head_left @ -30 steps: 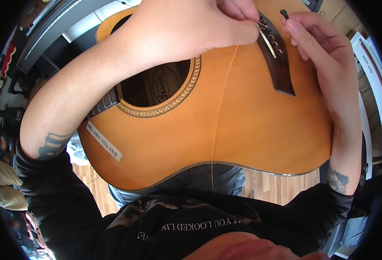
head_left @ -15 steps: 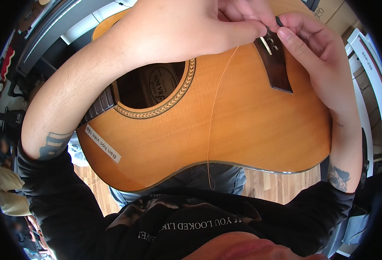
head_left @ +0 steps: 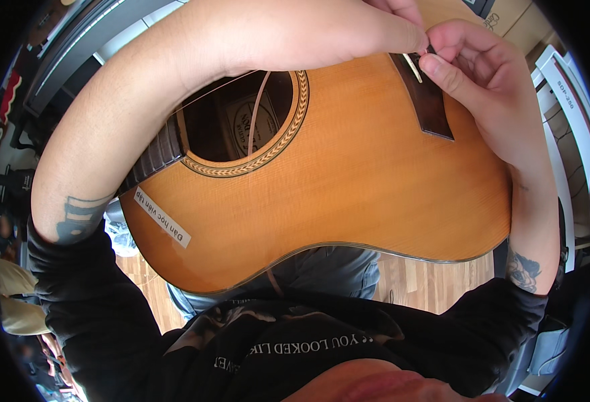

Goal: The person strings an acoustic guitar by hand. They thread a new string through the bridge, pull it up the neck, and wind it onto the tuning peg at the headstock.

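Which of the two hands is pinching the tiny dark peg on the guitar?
The right hand. Its thumb and finger grip the small dark peg at the dark bridge. The left hand only presses beside it, its forearm lying across the guitar.

Acoustic guitar (head_left: 348,181) lies flat across your lap, soundhole (head_left: 238,120) toward your left. Your left hand (head_left: 308,30) reaches over the body, its fingertips pinching at the dark bridge (head_left: 429,104). Your right hand (head_left: 482,74) meets it there, thumb pressed beside the white saddle. A thin loose string (head_left: 254,120) curves across the soundhole. White label sticker (head_left: 163,218) sits near the lower edge.
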Motion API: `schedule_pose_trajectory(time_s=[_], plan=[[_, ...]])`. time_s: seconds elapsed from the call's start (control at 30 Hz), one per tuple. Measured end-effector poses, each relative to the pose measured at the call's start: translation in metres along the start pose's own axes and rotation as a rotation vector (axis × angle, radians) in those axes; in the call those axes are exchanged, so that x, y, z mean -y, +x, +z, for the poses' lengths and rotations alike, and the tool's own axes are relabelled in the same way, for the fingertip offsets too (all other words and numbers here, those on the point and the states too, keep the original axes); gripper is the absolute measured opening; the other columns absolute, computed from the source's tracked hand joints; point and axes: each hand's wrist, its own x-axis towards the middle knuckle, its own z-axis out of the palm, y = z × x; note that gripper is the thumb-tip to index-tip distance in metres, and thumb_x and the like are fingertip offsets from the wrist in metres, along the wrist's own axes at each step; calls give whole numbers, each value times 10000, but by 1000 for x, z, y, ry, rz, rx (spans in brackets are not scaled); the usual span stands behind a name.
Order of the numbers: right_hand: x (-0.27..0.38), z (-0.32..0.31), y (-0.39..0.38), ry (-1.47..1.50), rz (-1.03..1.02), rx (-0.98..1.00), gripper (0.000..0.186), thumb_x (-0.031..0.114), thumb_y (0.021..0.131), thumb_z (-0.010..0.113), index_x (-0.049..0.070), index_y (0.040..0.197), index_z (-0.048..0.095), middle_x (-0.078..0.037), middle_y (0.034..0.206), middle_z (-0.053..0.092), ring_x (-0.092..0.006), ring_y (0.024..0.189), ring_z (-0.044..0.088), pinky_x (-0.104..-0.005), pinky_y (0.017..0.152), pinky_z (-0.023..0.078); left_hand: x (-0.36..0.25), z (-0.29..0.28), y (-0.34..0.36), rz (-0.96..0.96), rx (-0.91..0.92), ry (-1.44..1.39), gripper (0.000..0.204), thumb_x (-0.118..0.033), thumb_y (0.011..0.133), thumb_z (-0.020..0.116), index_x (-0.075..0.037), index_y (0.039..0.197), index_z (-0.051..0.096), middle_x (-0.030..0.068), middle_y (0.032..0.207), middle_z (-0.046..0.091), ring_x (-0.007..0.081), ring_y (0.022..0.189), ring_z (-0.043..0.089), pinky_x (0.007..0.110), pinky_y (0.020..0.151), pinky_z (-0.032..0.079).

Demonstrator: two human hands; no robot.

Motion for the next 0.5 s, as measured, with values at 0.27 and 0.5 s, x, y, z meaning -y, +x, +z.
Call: schedule_pose_trajectory(time_s=[0.27,0.5], plan=[[3,3,0,-13,68,-64,216,92,1009,678,18,1211,673,15,957,682,-68,989,652,-204,939,495,0,-12,11,83,64,327,81,-27,894,661,32,861,706,-1,699,623,29,626,520,211,565,422],[24,14,5,137,203,-183,287,75,1025,621,26,1307,598,-27,1025,703,-101,938,647,-252,887,512,17,-1,11,225,-28,362,34,7,894,655,25,902,684,-15,705,613,25,628,502,213,557,414]])
